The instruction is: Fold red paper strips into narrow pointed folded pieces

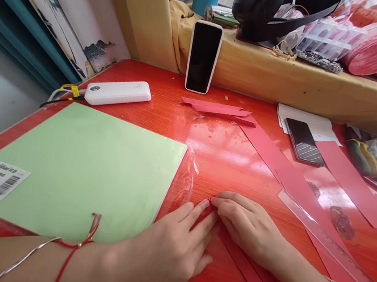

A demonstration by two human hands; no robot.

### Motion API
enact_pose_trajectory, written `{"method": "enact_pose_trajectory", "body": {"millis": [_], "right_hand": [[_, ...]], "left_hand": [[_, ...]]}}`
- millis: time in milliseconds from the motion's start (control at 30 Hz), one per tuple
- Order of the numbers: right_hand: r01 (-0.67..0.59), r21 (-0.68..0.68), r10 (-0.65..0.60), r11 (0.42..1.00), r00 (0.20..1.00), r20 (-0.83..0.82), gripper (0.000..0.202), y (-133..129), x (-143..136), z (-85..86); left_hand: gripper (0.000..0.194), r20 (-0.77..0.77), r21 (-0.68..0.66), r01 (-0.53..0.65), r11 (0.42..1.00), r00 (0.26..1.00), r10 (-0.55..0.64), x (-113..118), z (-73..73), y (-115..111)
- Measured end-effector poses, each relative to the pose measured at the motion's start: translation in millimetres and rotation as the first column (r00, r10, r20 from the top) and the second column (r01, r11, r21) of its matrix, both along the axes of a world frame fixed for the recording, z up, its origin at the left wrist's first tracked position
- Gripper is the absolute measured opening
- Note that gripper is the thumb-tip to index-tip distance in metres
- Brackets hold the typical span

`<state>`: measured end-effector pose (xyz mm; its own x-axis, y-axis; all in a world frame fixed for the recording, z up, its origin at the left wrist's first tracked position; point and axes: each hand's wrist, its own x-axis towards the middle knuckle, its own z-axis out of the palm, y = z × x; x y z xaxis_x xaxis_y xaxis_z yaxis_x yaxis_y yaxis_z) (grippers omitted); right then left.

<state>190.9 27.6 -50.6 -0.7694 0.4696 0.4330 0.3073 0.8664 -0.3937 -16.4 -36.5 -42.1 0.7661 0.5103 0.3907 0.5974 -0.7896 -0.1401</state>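
Observation:
A red paper strip point(241, 265) lies on the red table point(163, 120) and runs from under both hands toward the bottom edge. My left hand point(183, 239) presses on the strip's far end, its fingers bent and some of them spread. My right hand point(247, 223) meets it there, fingers together and fingertips down on the paper. The fingertips of both hands nearly touch. The paper directly beneath them is mostly hidden.
Left is a green paper pack point(88, 166); behind it, a white power bank point(119, 93). A phone point(204, 57) leans upright at the back near folded red strips point(218, 109). At right are a clear ruler point(329, 245), red paper point(352, 180) and another phone point(304, 142).

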Motion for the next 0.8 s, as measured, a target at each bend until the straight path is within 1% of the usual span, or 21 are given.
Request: {"method": "enact_pose_trajectory", "body": {"millis": [267, 433, 533, 667, 733, 800], "right_hand": [[-0.020, -0.006, 0.020, 1.000, 1.000, -0.009, 0.022, 0.9, 3.8, -3.8], [0.010, -0.013, -0.009, 1.000, 1.000, 0.017, 0.030, -1.0, -0.3, 6.1], [0.027, -0.010, -0.027, 1.000, 0.999, 0.030, 0.034, -2.1, -2.2, 9.0], [0.027, 0.026, -0.028, 0.999, 0.999, 0.038, 0.030, -7.2, 1.8, 0.7], [0.048, 0.043, -0.049, 0.998, 0.998, 0.031, 0.026, -11.6, 4.6, -4.0], [0.076, 0.052, -0.078, 0.996, 0.997, 0.027, 0.028, -15.8, 6.0, -5.2]], "left_hand": [[0.034, 0.001, -0.035, -0.015, 0.999, 1.000, 0.015, 0.6, -0.2, 0.1], [0.036, 0.024, -0.095, -0.008, 0.995, 1.000, 0.010, 0.2, 4.0, 2.5], [0.037, 0.030, -0.102, -0.009, 0.995, 0.999, 0.012, 0.1, 4.8, 2.2], [0.034, 0.038, -0.087, -0.001, 0.996, 0.999, 0.004, 0.4, 3.2, 0.6], [0.032, 0.036, -0.085, -0.005, 0.996, 0.999, 0.008, 0.6, 2.1, -0.1], [0.032, 0.040, -0.102, -0.019, 0.995, 0.999, 0.024, 0.7, 1.6, -0.2]]}}
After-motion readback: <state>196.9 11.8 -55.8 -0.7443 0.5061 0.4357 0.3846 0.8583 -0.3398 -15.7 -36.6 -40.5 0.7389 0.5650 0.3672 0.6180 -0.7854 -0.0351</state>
